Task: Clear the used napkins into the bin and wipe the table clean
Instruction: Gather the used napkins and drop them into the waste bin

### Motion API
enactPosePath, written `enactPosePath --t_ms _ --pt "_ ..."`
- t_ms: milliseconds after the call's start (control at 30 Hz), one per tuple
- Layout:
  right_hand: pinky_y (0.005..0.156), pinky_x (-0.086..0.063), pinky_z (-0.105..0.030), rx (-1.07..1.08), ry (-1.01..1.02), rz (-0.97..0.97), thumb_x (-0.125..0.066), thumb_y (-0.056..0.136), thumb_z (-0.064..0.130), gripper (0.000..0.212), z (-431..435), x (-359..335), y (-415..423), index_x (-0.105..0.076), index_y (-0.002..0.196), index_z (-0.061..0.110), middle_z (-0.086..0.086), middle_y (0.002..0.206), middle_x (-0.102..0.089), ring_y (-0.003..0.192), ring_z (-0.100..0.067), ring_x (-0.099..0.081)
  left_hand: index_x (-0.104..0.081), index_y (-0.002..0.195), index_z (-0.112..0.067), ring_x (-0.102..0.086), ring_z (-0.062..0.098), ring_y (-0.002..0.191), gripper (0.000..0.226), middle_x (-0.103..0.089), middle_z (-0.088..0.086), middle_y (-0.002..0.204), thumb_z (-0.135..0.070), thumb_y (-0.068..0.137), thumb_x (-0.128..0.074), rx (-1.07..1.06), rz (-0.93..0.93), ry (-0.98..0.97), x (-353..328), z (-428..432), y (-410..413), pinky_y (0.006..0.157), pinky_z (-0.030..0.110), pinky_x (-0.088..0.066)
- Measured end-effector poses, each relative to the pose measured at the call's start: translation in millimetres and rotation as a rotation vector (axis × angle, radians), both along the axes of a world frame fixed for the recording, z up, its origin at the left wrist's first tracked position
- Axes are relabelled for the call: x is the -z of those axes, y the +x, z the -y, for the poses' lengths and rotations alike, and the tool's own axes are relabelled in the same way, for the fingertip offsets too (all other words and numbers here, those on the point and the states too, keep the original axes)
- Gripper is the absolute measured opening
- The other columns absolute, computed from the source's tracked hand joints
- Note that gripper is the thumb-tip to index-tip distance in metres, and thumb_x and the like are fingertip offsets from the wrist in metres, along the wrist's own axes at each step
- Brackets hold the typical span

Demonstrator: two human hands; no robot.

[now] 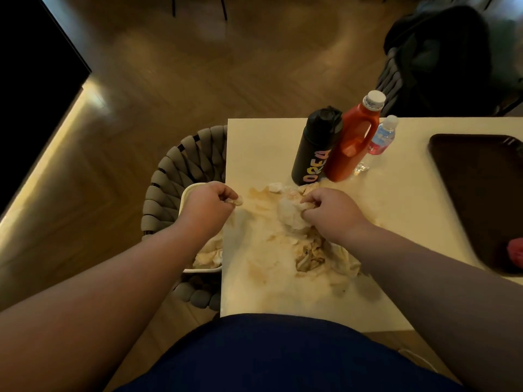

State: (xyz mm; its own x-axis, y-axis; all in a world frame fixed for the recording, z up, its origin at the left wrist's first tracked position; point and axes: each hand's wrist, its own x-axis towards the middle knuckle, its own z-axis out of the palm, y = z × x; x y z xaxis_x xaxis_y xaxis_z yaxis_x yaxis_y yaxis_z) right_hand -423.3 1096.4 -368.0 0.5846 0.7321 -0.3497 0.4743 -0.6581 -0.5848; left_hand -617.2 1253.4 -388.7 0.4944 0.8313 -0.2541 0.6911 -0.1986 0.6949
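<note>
Stained, crumpled napkins (311, 256) lie in a heap on the white table (396, 199), with brownish smears around them. My right hand (331, 212) is closed on a white napkin wad (290, 215) at the top of the heap. My left hand (209, 202) pinches a small napkin scrap (237, 201) at the table's left edge, above a white bin (188, 193) that sits on a woven chair. More used napkins (209, 256) lie inside the bin.
A black flask (315, 148), an orange bottle (353, 140) and a small water bottle (380, 140) stand behind the heap. A dark tray (481, 193) with a red object (515, 250) lies at the right. The grey woven chair (175, 171) stands left of the table.
</note>
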Motion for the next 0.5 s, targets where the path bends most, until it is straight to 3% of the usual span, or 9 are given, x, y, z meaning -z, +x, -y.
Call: enactPosePath --t_ms 133,300,500 --pt "0.074 -0.058 -0.033 0.088 0.070 -0.099 -0.067 0.086 0.016 0.024 -4.4 -10.4 -0.4 -0.074 0.107 0.026 0.006 0.094 -0.068 0.086 -0.018 -0.069 -0.073 0.100 -0.024 -0.069 0.014 0.079 0.018 -0.070 -0.004 0.095 -0.008 0.096 -0.066 -0.056 0.029 -0.044 -4.3 -2.6 3.8 0.071 0.033 -0.064" --pt "0.063 -0.060 -0.027 0.094 0.092 -0.176 -0.067 0.088 0.011 0.025 -10.8 -14.0 -9.0 -0.074 0.108 0.024 0.005 0.091 -0.070 0.073 -0.015 -0.070 -0.071 0.103 -0.032 -0.069 0.008 0.090 0.019 -0.070 -0.008 0.106 -0.019 0.090 -0.075 -0.006 0.071 -0.096 -8.2 -0.8 7.8 0.080 0.034 -0.063" --pt "0.060 -0.062 -0.031 0.096 0.149 -0.288 -0.073 0.085 0.006 0.026 -27.9 -10.0 -24.1 -0.061 0.105 0.019 -0.001 0.081 -0.062 0.070 -0.017 -0.067 -0.060 0.127 -0.034 -0.063 0.001 0.097 0.066 -0.062 -0.015 0.116 -0.031 0.070 -0.093 0.182 0.121 -0.168 -20.2 13.5 11.0 0.072 0.017 -0.058"
